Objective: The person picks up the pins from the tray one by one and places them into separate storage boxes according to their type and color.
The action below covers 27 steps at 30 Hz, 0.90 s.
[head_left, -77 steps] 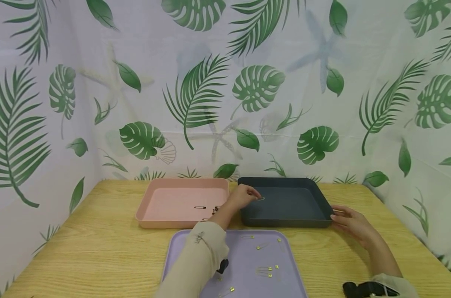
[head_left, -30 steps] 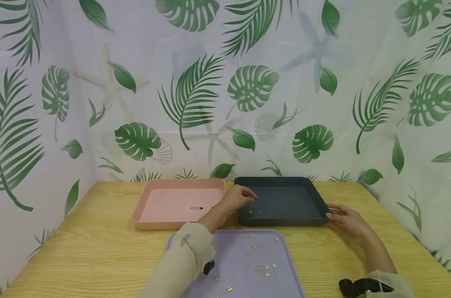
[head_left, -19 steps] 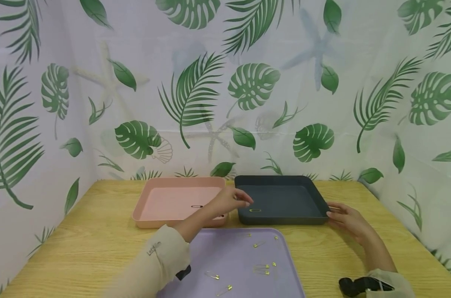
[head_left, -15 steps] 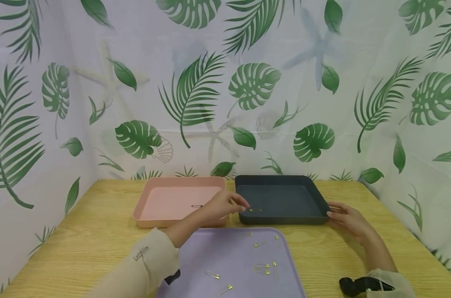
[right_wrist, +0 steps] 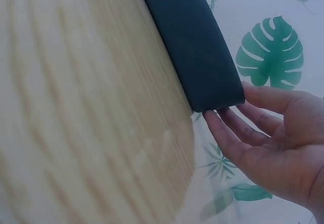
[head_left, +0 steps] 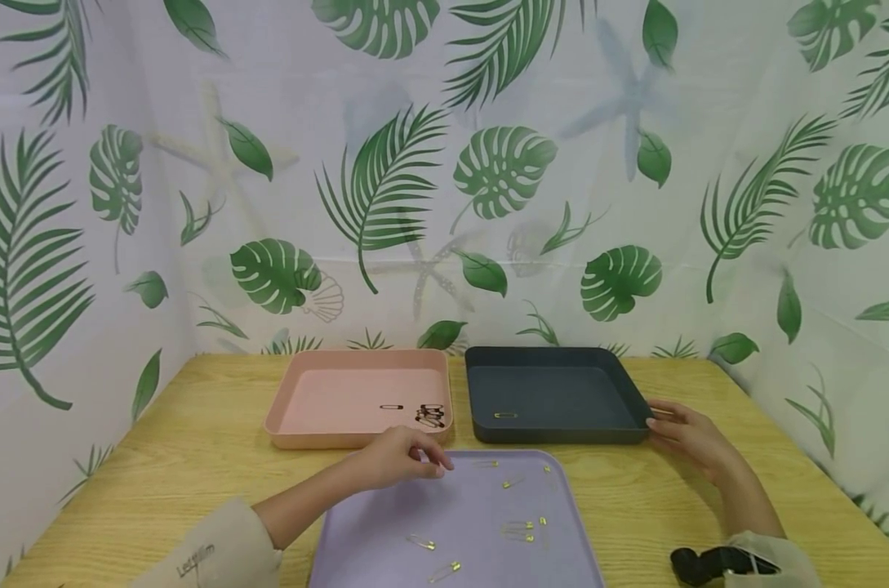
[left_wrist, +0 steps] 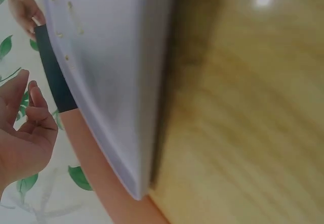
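My left hand [head_left: 402, 459] hovers over the far left part of the lavender tray [head_left: 385, 523], its fingers loosely bent and nothing between them. Several gold safety pins [head_left: 444, 571] lie scattered on that tray. One more gold safety pin [head_left: 505, 416] rests inside the dark blue-grey tray [head_left: 562, 437], near its front left corner. With fairly straight fingers, my right hand [head_left: 690, 437] touches the right end of the dark tray; the right wrist view has the fingertips [right_wrist: 210, 115] at its corner. The pink tray [head_left: 326, 441] contains a cluster of black safety pins [head_left: 429, 415] and a single one [head_left: 391, 407] apart from it.
All the trays stand on a wooden table [head_left: 172, 490], the pink and dark ones side by side at the back with a narrow gap. A leaf-printed cloth [head_left: 415, 212] hangs behind and along both sides. A black wrist strap [head_left: 719, 563] sits on the right forearm.
My left hand has let go of a gold safety pin in the dark tray, then moved back and left over the lavender tray, uncovering the black pins. My right hand has stayed in place.
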### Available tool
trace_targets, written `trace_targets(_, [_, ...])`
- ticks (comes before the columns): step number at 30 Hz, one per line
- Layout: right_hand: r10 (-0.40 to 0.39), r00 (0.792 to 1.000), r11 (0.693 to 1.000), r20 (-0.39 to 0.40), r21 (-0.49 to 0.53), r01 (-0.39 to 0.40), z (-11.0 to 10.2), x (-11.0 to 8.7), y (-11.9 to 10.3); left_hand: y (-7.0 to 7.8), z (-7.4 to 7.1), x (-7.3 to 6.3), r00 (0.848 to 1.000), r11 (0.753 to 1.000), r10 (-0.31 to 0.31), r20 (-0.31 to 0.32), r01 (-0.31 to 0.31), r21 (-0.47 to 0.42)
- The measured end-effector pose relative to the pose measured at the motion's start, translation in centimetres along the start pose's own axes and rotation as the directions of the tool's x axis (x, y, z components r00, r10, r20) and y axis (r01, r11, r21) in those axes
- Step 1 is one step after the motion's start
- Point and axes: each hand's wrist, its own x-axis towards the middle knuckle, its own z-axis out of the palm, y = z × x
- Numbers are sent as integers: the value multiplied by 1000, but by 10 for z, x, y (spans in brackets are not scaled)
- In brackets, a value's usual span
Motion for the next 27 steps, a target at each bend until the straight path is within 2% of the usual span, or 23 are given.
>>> trace_targets(6, [4, 1000, 1000, -1, -5, -4, -1, 1, 1, -10, 7, -23, 998, 999, -19, 66, 22, -42])
trace_targets(10, [3, 1000, 1000, -2, -13, -3, 0, 0, 1, -16, 11, -32, 996, 999, -29, 84, 32, -40])
trace_targets(19, [-10, 1000, 1000, 2, -3, 10, 0, 0, 1, -21, 19, -45, 996, 1000, 0, 85, 0, -4])
trace_targets(27, [-19, 1000, 1000, -5, 12, 19, 0, 1, 1, -20, 23, -48, 997, 999, 37, 67, -39, 15])
